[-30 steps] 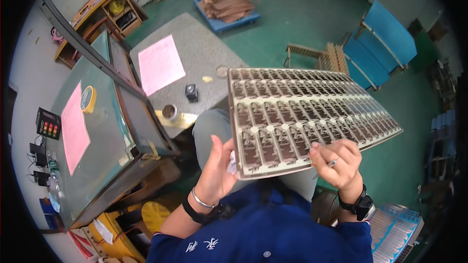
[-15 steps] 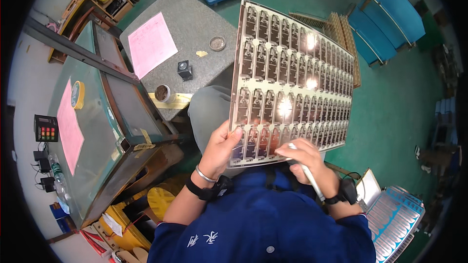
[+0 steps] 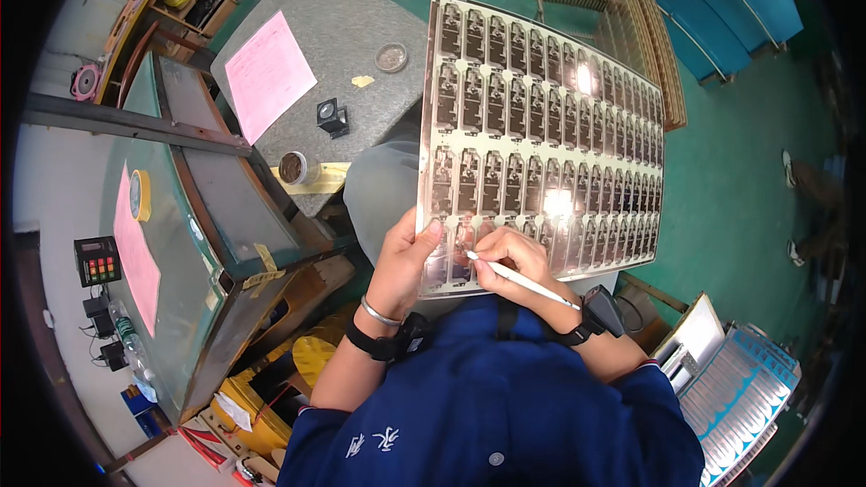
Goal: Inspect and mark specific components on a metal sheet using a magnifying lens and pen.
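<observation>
A large flat panel [image 3: 548, 140] with rows of dark, repeated rectangular patterns on a pale ground is held tilted up in front of me, bright light glinting off it. My left hand [image 3: 406, 257] grips its lower left edge, thumb on the face. In my right hand [image 3: 516, 260] is a slim white pen [image 3: 530, 285], pinched between the fingers. Its tip points at the bottom row near my left thumb; whether it touches the surface I cannot tell. The fingers behind the panel are hidden.
Left of the panel, a grey table [image 3: 365, 22] bears a pink sheet [image 3: 269, 77], a black folding magnifier [image 3: 332, 117], a jar [image 3: 296, 168] and a round dish [image 3: 391, 58]. Blue racks [image 3: 708, 13] stand far right; a person's legs [image 3: 807, 182] show beyond. A blue-white tray [image 3: 744, 397] lies lower right.
My right hand has moved left and turned, bringing the pen tip down to the panel's lower left area. The panel has shifted slightly. A person's legs have come closer at the right.
</observation>
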### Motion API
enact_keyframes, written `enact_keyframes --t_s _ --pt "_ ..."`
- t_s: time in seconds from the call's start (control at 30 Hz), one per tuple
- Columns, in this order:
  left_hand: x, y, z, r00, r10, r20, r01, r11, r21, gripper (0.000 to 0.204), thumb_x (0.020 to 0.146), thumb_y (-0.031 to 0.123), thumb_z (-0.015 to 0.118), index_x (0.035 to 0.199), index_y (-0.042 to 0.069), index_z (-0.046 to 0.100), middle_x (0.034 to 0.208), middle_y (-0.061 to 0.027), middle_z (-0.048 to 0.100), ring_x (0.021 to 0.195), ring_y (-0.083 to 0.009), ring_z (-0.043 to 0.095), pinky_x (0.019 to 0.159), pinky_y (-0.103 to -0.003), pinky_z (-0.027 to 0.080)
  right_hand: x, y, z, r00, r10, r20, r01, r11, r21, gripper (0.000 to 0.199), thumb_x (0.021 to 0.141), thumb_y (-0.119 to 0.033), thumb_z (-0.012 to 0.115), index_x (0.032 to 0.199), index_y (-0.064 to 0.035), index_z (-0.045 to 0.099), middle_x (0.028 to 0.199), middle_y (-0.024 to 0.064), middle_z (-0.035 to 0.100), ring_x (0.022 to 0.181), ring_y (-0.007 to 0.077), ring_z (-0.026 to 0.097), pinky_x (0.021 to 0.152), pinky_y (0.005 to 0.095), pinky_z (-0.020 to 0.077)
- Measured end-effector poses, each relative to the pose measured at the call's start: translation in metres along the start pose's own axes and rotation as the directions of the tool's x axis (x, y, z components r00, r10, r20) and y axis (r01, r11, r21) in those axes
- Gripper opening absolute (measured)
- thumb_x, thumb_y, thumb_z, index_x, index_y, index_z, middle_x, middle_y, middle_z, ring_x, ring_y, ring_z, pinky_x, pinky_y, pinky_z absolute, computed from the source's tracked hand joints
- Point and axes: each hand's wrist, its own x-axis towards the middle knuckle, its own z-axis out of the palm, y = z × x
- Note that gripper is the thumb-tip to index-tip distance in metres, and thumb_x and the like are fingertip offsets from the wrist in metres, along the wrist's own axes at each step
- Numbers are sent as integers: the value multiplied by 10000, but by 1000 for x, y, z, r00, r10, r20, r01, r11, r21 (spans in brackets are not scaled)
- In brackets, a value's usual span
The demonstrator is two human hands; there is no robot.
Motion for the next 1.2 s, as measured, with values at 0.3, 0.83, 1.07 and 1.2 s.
enact_keyframes --t_s 0.3,0.83,1.07,1.2 --pt "0 -3 -1 998 11 -64 -9 999 31 319 949 143 482 1221 -23 488 1109 -89 594 965 -139 569 847 -289 462 -19 0 -3 989 147 -29 -144 987 76 168 699 33 661 710 -32 507 723 91 606 636 218 603 582 294 485" --pt "5 -3 -4 995 -11 -99 13 1000 15 318 944 150 499 1208 -26 501 1105 -85 600 980 -129 561 864 -284 447 -1 -7 7 989 129 -71 -122 988 97 161 721 41 629 691 -30 488 690 83 592 599 215 589 578 298 497" --pt "4 -5 -6 994 26 -108 -18 998 68 317 940 141 498 1210 -25 494 1091 -92 605 945 -135 580 828 -277 469 -15 7 5 995 98 -32 -96 994 56 177 696 35 631 674 -40 472 676 89 576 604 231 592 558 313 479" --pt "4 -2 -5 993 -20 -112 23 999 23 317 939 131 496 1213 -28 494 1103 -90 602 977 -137 567 857 -286 455 -9 7 10 997 68 -34 -63 991 117 176 700 7 651 668 -43 486 682 85 584 617 233 596 558 314 477"
